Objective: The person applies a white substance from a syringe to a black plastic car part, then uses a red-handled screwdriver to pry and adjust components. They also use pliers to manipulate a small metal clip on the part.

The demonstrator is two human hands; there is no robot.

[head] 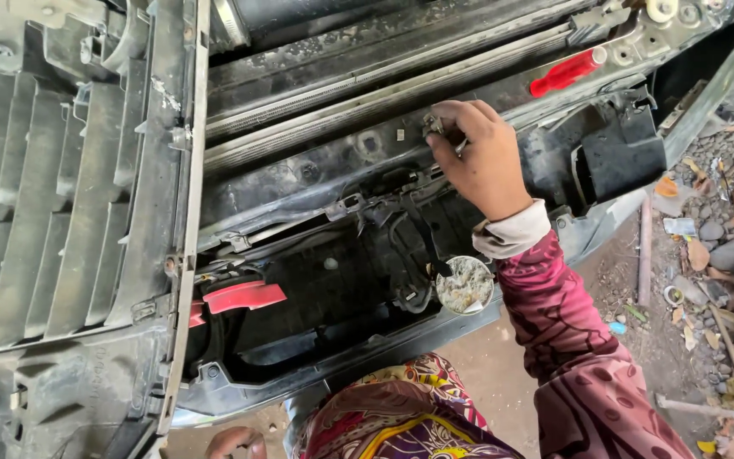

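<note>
Head view: right hand [479, 157] is working a small metal fastener [432, 126] on the car's front crossmember [341, 157].

Fingers are pinching together on the fastener, which is sitting on the upper edge of the black crossmember, just below the radiator fins [367, 102]. A dark red patterned sleeve [571, 340] with a pale cuff is running down to the lower right. A red-handled screwdriver [567, 72] is lying on the bracket up and to the right, apart from the hand. The detached grey grille [70, 187] is leaning on the left. A round white cap [464, 285] is sitting under the wrist. Left hand [233, 442] is barely showing at the bottom edge; cannot tell whether it's holding anything. Gravel ground [707, 255] with litter is lying off to the right.
</note>
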